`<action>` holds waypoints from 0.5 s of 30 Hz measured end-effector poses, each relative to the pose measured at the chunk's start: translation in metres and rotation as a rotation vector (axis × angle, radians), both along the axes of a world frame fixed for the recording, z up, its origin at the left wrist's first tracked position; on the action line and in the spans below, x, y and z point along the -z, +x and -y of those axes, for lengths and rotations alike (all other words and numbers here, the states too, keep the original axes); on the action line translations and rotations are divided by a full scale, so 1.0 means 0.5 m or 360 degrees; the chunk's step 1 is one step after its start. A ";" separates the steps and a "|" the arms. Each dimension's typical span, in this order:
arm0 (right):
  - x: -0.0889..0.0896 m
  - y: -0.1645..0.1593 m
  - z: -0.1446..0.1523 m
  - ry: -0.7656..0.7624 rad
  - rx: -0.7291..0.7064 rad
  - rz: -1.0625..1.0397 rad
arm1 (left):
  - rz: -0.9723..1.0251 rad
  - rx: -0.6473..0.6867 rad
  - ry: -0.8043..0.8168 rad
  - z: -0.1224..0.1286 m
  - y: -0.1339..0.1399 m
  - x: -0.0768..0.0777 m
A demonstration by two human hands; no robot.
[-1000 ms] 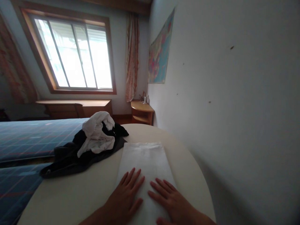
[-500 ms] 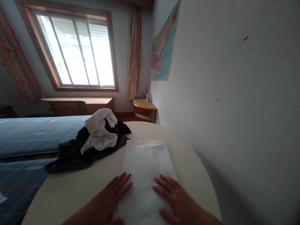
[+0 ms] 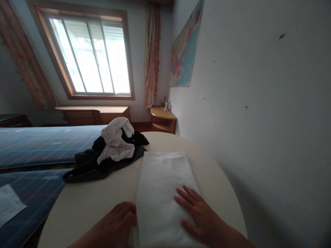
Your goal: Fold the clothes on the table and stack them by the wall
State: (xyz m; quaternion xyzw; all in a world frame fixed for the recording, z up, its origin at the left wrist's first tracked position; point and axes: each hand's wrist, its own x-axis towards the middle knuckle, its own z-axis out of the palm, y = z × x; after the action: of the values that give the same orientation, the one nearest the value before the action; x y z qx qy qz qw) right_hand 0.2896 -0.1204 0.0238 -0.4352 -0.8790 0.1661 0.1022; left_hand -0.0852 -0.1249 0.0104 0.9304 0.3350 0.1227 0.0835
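A white cloth (image 3: 164, 179), folded into a long rectangle, lies flat on the round cream table (image 3: 207, 162). At its near left edge my left hand (image 3: 120, 218) is closed, the fingers curled at the border; the fingertips are partly hidden. My right hand (image 3: 198, 213) rests palm down on the right side of the cloth with its fingers spread. The cloth's near end runs out of the bottom of the view.
A heap of black clothes (image 3: 88, 170) with a crumpled white garment (image 3: 116, 141) on top lies at the table's left. Beyond are beds with blue plaid covers (image 3: 51, 144); a white sheet-like piece (image 3: 9, 203) lies on the nearer one. A wall (image 3: 271, 137) stands right.
My left hand has slid off the cloth's top to its left edge and curled its fingers. The right hand still lies on the cloth. The view has turned slightly left.
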 end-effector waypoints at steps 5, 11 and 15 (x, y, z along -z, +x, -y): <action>-0.024 0.001 0.013 -0.0049 -0.0206 -0.0019 | -0.0035 0.0220 0.0321 0.034 0.014 -0.032; -0.048 0.003 0.033 -0.0146 -0.0366 0.0026 | -0.0060 0.0283 0.0551 0.037 0.012 -0.050; -0.047 0.006 0.033 -0.0117 -0.0373 0.0036 | -0.0100 0.0288 0.0627 0.038 0.004 -0.054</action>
State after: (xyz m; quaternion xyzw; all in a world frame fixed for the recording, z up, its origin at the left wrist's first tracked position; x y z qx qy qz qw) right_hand 0.2928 -0.1369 0.0471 -0.3348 -0.9182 0.2040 0.0563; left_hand -0.0830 -0.1438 0.0373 0.9584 0.2222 0.1487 -0.0996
